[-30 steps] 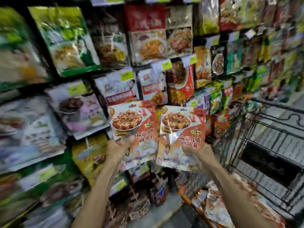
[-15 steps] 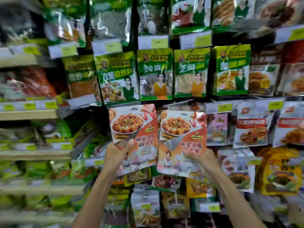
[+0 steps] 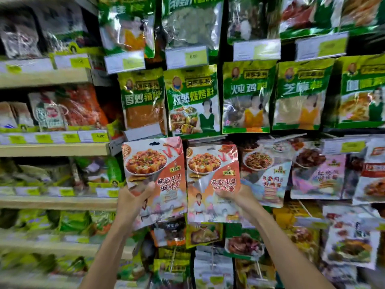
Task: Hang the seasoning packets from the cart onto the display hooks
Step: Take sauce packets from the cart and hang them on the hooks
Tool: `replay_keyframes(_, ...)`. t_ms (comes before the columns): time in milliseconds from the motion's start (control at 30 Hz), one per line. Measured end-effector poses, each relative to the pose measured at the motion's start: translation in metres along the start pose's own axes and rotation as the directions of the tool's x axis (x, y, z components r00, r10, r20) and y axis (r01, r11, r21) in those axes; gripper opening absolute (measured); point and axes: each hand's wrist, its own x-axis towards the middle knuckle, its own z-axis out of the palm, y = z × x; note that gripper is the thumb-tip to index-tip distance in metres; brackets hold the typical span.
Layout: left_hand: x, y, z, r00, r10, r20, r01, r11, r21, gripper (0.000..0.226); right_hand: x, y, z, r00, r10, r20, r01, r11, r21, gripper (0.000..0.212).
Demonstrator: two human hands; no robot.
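Fingers [image 3: 148, 187] of left hand [image 3: 133, 203] grip left packet [image 3: 154, 163], right hand [image 3: 237, 198] grips right packet [image 3: 212, 163] (edges almost meeting)

Packed display: a row of green packets [image 3: 191, 101] hangs just above the left orange packet [image 3: 154, 174] and right orange packet [image 3: 212, 180], gripped in the left hand [image 3: 133, 201] and right hand [image 3: 237, 197]. A pale packet [image 3: 268, 170] crowds the right edge and wooden shelves [image 3: 54, 149] close the left. Only a narrow dark strip [image 3: 250, 137] separates the rows.
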Motion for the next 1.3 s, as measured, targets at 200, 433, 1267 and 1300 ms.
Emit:
replay_keyframes(200, 0.005, -0.014, -0.006, 0.999, -0.031, 0.034, 0.033, 0.998, -0.060, 0.036, 0.014, 0.005, 0.001, 0.998, 0.055, -0.016, -0.055, 0.998, -0.006, 0.041)
replay_keyframes(433, 0.000, -0.008, 0.009, 0.997, -0.053, 0.048, 0.058, 0.994, -0.092, 0.015, 0.020, 0.005, -0.005, 0.998, 0.063, 0.022, -0.063, 0.998, 0.019, 0.048)
replay_keyframes(1267, -0.016, -0.015, 0.080, 0.920, -0.203, 0.334, 0.265, 0.952, -0.153, 0.026, -0.026, 0.009, 0.020, 0.952, -0.250, -0.179, 0.229, 0.964, -0.131, 0.022)
replay_keyframes(1300, -0.018, -0.011, 0.087, 0.917, -0.197, 0.346, 0.267, 0.949, -0.169, 0.025, -0.026, 0.003, 0.021, 0.974, -0.200, -0.107, 0.196, 0.980, -0.041, 0.021)
